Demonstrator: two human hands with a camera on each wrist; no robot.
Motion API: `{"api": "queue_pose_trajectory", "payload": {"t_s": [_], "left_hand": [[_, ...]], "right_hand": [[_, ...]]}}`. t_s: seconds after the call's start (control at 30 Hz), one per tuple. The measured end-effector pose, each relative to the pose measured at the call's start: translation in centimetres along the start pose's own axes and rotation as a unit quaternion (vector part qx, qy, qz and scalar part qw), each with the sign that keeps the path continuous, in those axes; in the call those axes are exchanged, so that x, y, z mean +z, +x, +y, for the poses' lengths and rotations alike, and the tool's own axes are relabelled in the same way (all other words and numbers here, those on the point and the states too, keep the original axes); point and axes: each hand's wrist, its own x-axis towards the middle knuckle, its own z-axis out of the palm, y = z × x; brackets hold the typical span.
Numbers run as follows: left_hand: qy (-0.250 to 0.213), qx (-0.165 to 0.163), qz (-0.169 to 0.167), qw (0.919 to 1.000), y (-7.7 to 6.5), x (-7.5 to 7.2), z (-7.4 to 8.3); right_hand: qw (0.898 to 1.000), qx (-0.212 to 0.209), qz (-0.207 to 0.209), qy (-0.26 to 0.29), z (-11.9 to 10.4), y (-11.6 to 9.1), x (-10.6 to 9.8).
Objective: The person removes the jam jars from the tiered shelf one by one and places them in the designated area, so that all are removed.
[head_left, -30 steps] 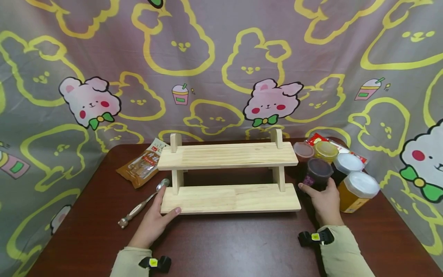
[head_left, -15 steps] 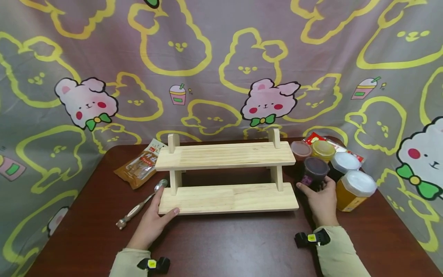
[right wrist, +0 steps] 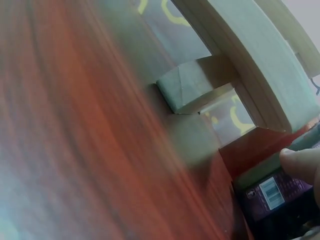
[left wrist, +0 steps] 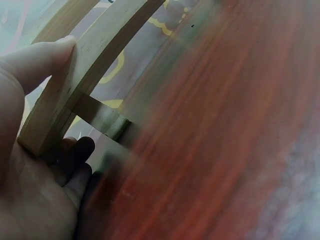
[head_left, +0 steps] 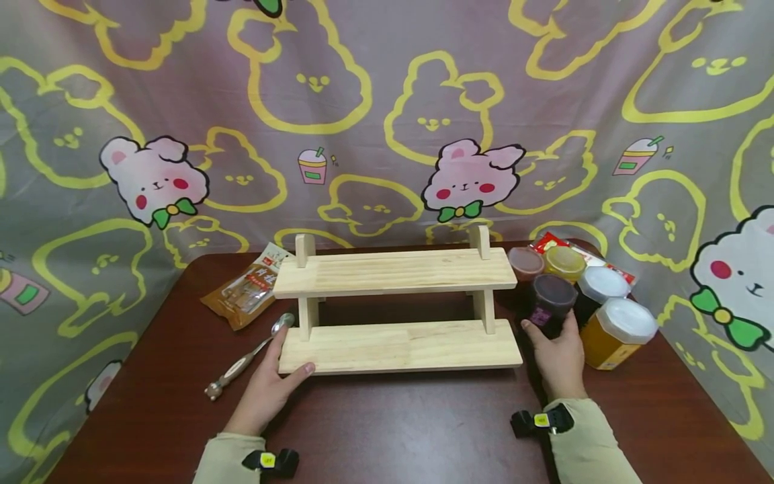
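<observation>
A two-tier pale wooden rack (head_left: 399, 346) stands mid-table. My left hand (head_left: 266, 390) grips the left end of its lower board, the thumb lying over the top. In the left wrist view the other fingers (left wrist: 82, 150) curl under that board. At the rack's right end, my right hand (head_left: 559, 359) holds a dark jar (head_left: 553, 296) with a purple label, thumb on its left side and fingers on its right. The right wrist view shows the thumb (right wrist: 300, 165) against the jar, above a barcode label (right wrist: 272, 192); the other fingers are mostly out of sight there.
Right of the dark jar stand an amber jar (head_left: 613, 343) and another jar (head_left: 605, 284), both white-lidded. Behind are a yellow-topped jar (head_left: 564, 261), a reddish-topped jar (head_left: 526, 261) and a red-and-white packet (head_left: 595, 255). A spoon (head_left: 242, 363) and brown packet (head_left: 244, 292) lie left.
My right hand has moved slightly left, its fingers drawing in closer around the dark jar. The left hand keeps its grip on the rack; the head view has shifted a little.
</observation>
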Motion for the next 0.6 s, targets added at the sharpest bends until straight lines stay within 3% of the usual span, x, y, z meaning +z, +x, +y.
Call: {"api": "queue_pose_trajectory", "payload": {"t_s": [0.6], "left_hand": [[0.005,-0.005,0.0,1.0,-0.02,0.02,0.21]], "right_hand": [[1.0,0.005,0.004,-0.003,-0.13,-0.17,0.18]]}}
